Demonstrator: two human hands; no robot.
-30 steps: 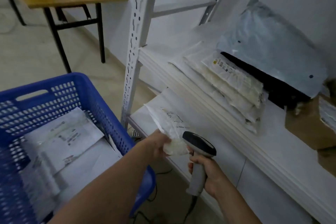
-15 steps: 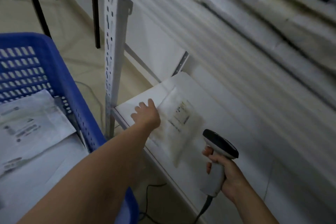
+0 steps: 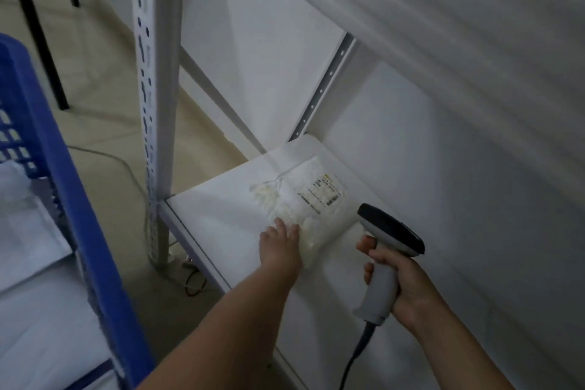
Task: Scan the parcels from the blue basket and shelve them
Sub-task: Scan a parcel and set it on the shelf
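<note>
From the head camera, the clear, crinkled plastic parcel bag with a printed white label (image 3: 305, 199) lay flat on the white lower shelf board (image 3: 218, 215) of the metal rack. It sat towards the far left corner of the board, with its label facing up at the far end. The left hand (image 3: 280, 248) reached in from the near side and rested on the near end of the bag. Its fingers were stretched out and lay on the plastic rather than curling round it. Just to the right, the right hand (image 3: 403, 282) was wrapped firmly round the grip of a grey handheld barcode scanner with a black top (image 3: 389, 237). The scanner's head was near the right edge of the bag, and its dark cable (image 3: 354, 358) trailed down towards the near edge. A white perforated steel upright (image 3: 155, 104) stood at the shelf's left corner. Further left, the blue latticed plastic basket (image 3: 60, 187) held more white parcels (image 3: 34, 301). Black metal table legs (image 3: 31, 28) stood on the pale floor at the far left, and the shelf above showed only as a blur at the upper right.
</note>
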